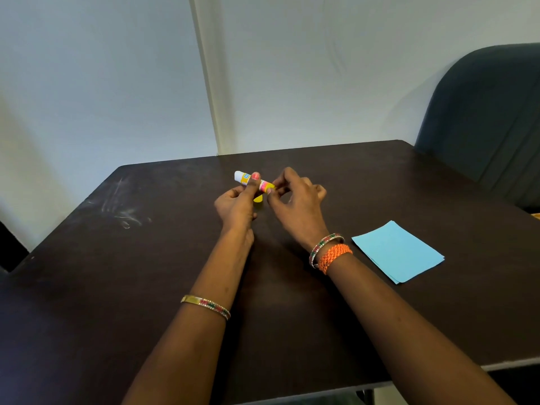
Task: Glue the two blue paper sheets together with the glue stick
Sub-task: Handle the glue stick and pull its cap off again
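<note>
A white, yellow and pink glue stick (245, 178) is held level above the middle of the dark table. My left hand (237, 203) grips its barrel, thumb on top. My right hand (296, 200) pinches the stick's yellow end with its fingertips. A small yellow piece (258, 198), perhaps the cap, shows just under the stick between my hands. Two light blue paper sheets (398, 251) lie stacked on the table to the right, beside my right wrist, with no hand touching them.
The dark brown table (146, 258) carries pale scuff marks (122, 211) at the left. A dark blue chair (485, 112) stands behind the table's far right corner. A pale wall runs along the back edge.
</note>
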